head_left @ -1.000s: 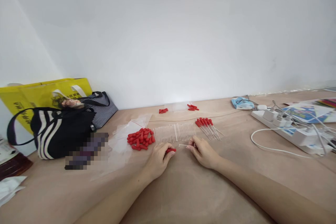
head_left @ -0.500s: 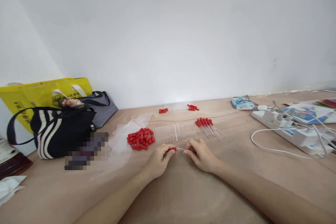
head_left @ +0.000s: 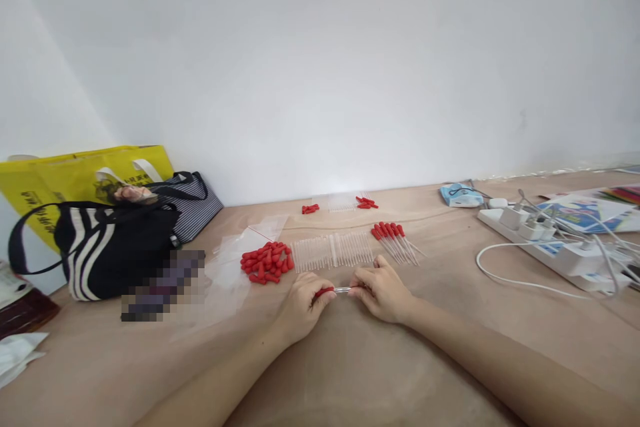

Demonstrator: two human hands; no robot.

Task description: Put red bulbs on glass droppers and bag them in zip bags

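Note:
Between thumb and fingers, my left hand point(head_left: 305, 300) pinches a red rubber bulb point(head_left: 325, 291). My right hand point(head_left: 377, 292) grips a clear glass dropper tube point(head_left: 343, 289), whose end meets the bulb's mouth; how far it goes in is hidden by my fingers. Just beyond my left hand lies a pile of red bulbs point(head_left: 265, 260). A row of clear tubes point(head_left: 333, 252) lies side by side past both hands. To its right, several droppers with red bulbs on their tubes point(head_left: 395, 240) lie fanned out.
Clear plastic bags point(head_left: 230, 273) lie left of the bulbs. Farther left stand a black bag point(head_left: 115, 250), a striped bag point(head_left: 197, 207) and a yellow bag point(head_left: 45, 180). At right are a power strip point(head_left: 545, 247) with white cables and a blue packet point(head_left: 461, 195).
My hands have come slightly closer together, and less of the tube shows between them. The bulb and tube now meet more in line. The piles on the table look unchanged.

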